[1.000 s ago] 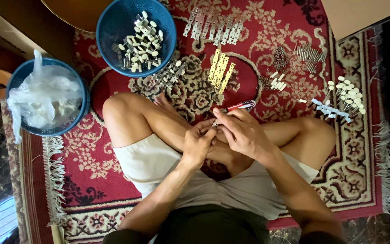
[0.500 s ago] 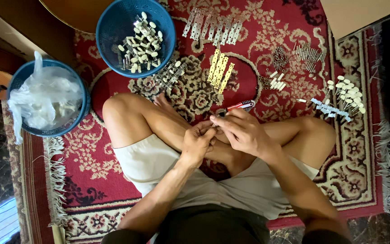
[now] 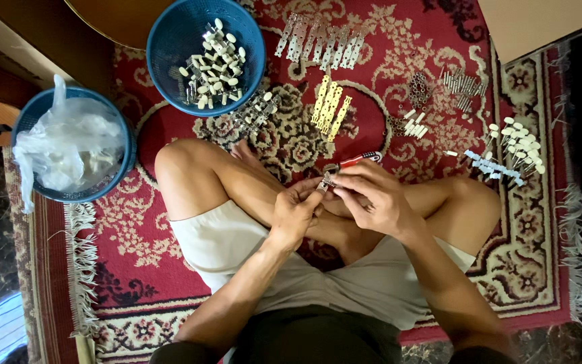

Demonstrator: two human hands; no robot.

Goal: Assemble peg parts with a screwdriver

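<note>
Red patterned rug [image 3: 170, 222] underfoot: both hands stay as a second ago, left hand [image 3: 296, 214] pinching the small metal part [image 3: 325, 182], right hand [image 3: 372, 197] gripping a red-handled screwdriver [image 3: 360, 160] at twelve o'clock; fitting continues.

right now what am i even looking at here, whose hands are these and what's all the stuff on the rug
The camera sits on a person's head and looks straight down, so you see their own crossed legs on a red patterned rug. Their left hand and right hand meet over a small metal part; the right hand also holds a red-handled tool. One blue basket holds small white-knobbed metal parts, another blue basket holds a clear plastic bag. Rows of gold plates, silver plates and small screws lie on the rug.
</note>
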